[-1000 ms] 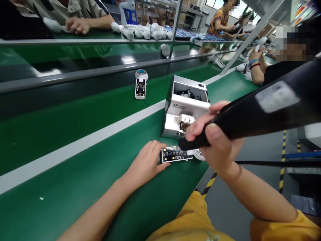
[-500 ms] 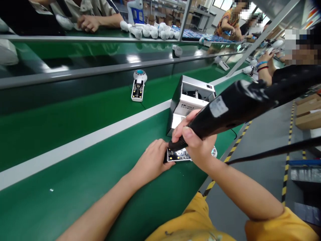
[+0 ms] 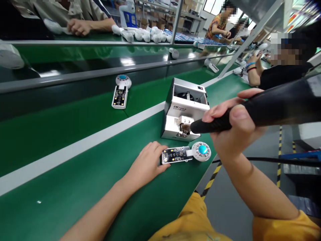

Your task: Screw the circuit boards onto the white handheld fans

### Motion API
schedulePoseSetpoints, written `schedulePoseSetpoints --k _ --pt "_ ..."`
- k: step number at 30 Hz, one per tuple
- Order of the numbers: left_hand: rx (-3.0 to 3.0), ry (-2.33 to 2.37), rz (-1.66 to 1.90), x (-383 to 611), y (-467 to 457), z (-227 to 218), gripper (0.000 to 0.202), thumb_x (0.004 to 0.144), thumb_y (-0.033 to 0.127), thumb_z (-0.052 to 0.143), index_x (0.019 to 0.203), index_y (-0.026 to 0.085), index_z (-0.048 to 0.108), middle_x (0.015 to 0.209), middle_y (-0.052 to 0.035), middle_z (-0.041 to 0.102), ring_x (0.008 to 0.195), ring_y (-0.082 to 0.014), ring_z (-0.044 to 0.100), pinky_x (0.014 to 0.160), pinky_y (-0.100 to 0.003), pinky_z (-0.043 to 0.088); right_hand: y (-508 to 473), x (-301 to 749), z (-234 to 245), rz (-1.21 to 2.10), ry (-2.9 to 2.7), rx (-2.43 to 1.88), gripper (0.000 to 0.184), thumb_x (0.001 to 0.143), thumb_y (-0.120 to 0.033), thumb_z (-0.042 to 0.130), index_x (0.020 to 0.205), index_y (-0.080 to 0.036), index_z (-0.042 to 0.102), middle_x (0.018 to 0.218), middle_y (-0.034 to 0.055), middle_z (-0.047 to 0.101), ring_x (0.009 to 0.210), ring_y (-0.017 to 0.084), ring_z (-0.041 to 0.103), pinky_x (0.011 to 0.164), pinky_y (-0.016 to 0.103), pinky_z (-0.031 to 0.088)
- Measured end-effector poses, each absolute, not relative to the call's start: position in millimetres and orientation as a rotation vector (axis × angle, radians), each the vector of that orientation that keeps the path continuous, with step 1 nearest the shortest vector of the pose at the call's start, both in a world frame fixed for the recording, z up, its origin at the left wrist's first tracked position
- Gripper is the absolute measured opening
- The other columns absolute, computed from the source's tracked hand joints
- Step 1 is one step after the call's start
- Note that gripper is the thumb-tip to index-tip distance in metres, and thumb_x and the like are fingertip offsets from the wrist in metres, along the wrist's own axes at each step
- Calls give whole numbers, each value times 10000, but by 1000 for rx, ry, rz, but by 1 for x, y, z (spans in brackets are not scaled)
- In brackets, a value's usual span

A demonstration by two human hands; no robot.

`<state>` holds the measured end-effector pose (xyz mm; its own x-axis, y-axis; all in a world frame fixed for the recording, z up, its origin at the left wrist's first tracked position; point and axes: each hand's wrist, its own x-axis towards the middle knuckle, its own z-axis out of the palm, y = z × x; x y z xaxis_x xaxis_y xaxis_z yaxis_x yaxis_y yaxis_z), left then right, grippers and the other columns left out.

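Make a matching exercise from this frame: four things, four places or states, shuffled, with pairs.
Things:
1. Left hand
2. Right hand
3. Silver machine
4. Far white unit

Places or states:
A. Beyond the pale strip, teal disc at its top
B. Wrapped around a black tool
C. Holding the end of the near white unit, whose circuit board is exposed
D. Has "TOOLS" printed on its front

Right pairs: 1-C, 2-B, 3-D, 4-A

Bright light; glare whitens the glossy surface (image 3: 147, 55); right edge seems blurred.
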<state>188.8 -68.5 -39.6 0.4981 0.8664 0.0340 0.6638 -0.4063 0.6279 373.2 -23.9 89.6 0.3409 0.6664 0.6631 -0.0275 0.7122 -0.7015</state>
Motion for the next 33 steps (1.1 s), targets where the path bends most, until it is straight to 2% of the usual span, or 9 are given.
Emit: schedulePoseSetpoints --k 5,9,14,22,29,33 --pt "2218 1234 501 187 -68 -43 431 856 253 777 1243 188 598 1118 -84 634 1063 -287 599 941 -459 516 -12 373 81 581 -1153 -646 182 819 -269 713 927 -251 567 599 -76 592 451 162 578 483 328 507" --pt "2208 1238 498 188 -68 -41 425 842 241 787 1223 180 608 1121 -88 640 1065 -290 598 939 -465 520 -34 370 77 722 -1249 -645 235 851 -294 753 996 -243 576 634 -59 616 488 166 599 520 336 522" --pt "2220 1246 504 190 -68 -40 409 812 237 809 1171 190 616 1098 -83 640 1051 -301 604 928 -474 526 -67 362 61 910 -1352 -678 265 917 -393 720 1084 -277 550 669 -46 622 529 187 600 546 377 546" --pt "2238 1223 534 192 -69 -38 347 824 205 775 1134 203 619 1041 -64 627 1020 -293 605 905 -450 527 -73 349 43 881 -1427 -722 282 902 -456 717 1098 -331 557 663 -36 610 605 238 621 628 460 585" --pt "2227 1219 488 190 -69 -34 168 908 308 704 1026 209 637 1005 -62 611 1005 -284 600 850 -413 530 -77 353 29 916 -1494 -734 280 858 -480 736 1017 -319 571 660 -29 600 586 238 615 580 443 568" --pt "2207 1232 469 195 -70 -35 205 892 331 722 1044 209 658 1009 -66 626 1001 -287 606 838 -410 527 -79 354 30 942 -1541 -734 273 859 -487 723 1016 -321 575 642 -26 603 568 236 601 574 441 561"
